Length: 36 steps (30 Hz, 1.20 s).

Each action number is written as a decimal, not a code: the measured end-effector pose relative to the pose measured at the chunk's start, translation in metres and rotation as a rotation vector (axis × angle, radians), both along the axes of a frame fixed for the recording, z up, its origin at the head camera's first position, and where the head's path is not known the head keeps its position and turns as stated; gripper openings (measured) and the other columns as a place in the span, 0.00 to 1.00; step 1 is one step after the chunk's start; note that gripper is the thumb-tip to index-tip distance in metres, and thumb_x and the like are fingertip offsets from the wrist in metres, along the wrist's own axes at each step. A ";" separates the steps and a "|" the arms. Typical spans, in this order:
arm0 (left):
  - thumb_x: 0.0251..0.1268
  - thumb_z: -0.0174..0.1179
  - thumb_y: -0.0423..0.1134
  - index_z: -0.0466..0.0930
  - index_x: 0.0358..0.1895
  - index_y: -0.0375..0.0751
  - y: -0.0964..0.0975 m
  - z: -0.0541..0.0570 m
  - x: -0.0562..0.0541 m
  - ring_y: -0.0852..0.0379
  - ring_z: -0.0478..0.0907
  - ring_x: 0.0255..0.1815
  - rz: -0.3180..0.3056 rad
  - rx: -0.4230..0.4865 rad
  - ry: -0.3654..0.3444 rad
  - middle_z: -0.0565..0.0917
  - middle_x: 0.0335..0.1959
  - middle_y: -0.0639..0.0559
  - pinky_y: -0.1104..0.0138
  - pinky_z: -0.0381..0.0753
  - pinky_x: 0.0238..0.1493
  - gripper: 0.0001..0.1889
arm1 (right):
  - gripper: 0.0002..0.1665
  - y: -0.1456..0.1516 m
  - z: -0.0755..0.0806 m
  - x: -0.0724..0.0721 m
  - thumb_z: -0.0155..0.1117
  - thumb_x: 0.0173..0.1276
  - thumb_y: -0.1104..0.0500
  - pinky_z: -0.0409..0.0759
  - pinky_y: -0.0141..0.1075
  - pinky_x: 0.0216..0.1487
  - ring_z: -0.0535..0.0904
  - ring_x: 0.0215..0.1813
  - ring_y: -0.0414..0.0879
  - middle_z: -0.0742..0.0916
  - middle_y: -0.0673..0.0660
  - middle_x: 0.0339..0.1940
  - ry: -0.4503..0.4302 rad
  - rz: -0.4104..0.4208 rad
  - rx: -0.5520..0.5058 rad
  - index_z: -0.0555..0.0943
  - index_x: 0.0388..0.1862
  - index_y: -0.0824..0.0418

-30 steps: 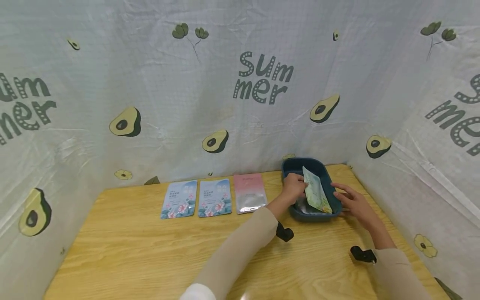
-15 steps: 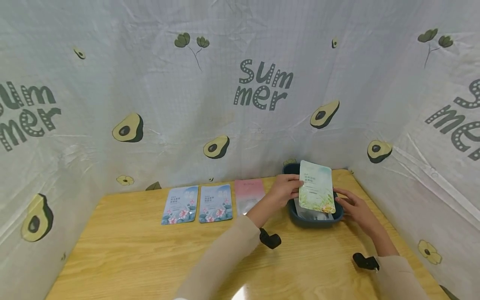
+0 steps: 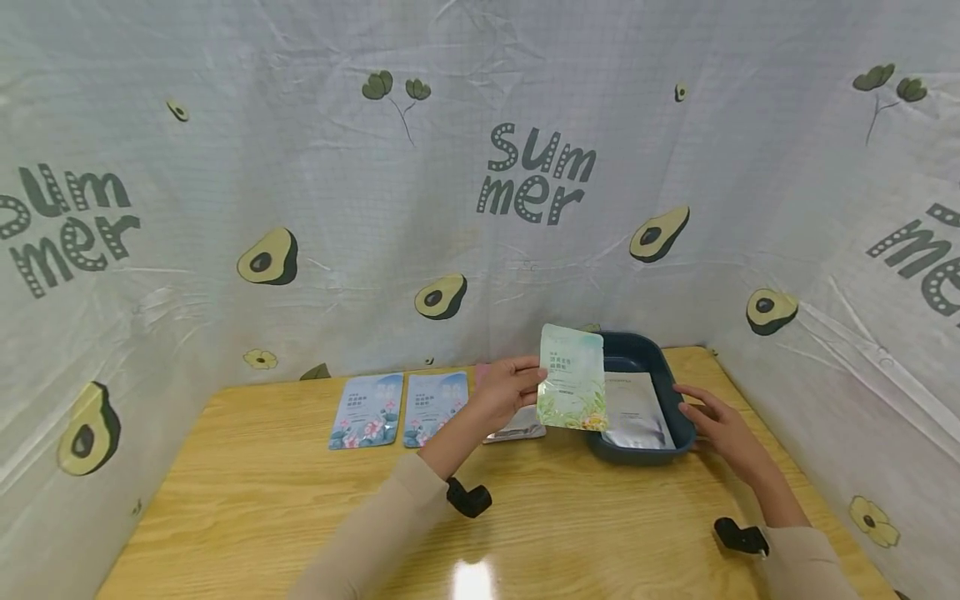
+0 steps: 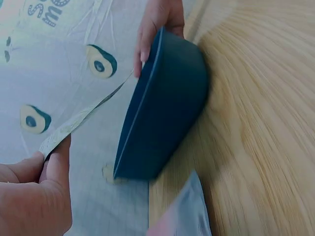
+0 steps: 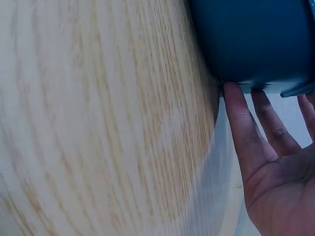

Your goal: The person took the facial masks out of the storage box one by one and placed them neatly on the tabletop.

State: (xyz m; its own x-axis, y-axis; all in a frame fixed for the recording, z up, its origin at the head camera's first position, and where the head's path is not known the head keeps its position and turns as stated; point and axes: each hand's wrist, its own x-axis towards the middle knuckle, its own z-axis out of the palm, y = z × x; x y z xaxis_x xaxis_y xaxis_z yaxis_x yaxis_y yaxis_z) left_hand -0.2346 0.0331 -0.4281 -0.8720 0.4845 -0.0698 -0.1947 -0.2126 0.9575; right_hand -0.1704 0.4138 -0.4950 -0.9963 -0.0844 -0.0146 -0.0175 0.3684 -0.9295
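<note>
Between the thumb and curled fingers of the left hand (image 3: 508, 392), the left edge of a pale green, rectangular, glossy sachet (image 3: 573, 382) printed with leaves and flowers is pinched. The sachet is held raised, its right part overlapping, in the head view, the left side of a dark blue, round-cornered, deep container (image 3: 637, 457). By the spread fingers of the right hand (image 3: 716, 427), the container's right side is touched. Inside the container, a silver-white, rectangular, shiny pouch (image 3: 633, 410) is seen lying face up. Beyond the left hand, a pink-and-silver flat packet (image 3: 517, 427) is partly hidden by it; farther left, two light blue, flower-printed packets (image 3: 367, 410) are laid side by side on the yellowish wood-grained table (image 3: 570, 525). Each wrist is fitted with a small black device (image 3: 468, 498).
</note>
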 end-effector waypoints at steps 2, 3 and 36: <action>0.80 0.51 0.29 0.62 0.74 0.24 -0.012 0.000 0.001 0.62 0.53 0.23 0.002 -0.005 0.008 0.68 0.27 0.56 0.70 0.64 0.30 0.25 | 0.35 0.000 -0.001 0.000 0.51 0.83 0.46 0.87 0.37 0.46 0.84 0.50 0.38 0.69 0.74 0.72 0.001 0.000 0.004 0.61 0.80 0.61; 0.80 0.51 0.29 0.62 0.74 0.25 -0.018 -0.001 0.002 0.62 0.55 0.24 0.006 -0.015 0.009 0.70 0.29 0.56 0.71 0.66 0.30 0.25 | 0.35 0.000 -0.001 0.000 0.51 0.83 0.46 0.86 0.36 0.46 0.84 0.51 0.38 0.69 0.74 0.72 0.000 -0.004 0.000 0.61 0.80 0.60; 0.78 0.53 0.28 0.69 0.69 0.23 -0.128 -0.010 0.038 0.63 0.68 0.27 0.111 -0.130 0.037 0.85 0.38 0.56 0.72 0.68 0.29 0.21 | 0.35 0.003 0.002 0.001 0.51 0.83 0.48 0.88 0.38 0.45 0.86 0.48 0.42 0.80 0.46 0.57 -0.044 0.027 -0.038 0.59 0.81 0.58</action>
State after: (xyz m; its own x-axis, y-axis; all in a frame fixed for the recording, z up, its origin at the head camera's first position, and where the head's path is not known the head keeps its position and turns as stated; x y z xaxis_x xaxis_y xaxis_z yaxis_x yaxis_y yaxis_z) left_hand -0.1964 -0.0949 -0.4383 -0.9227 0.3745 -0.0919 -0.1407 -0.1050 0.9845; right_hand -0.1691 0.4167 -0.4930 -0.9922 -0.1125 -0.0546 0.0142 0.3325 -0.9430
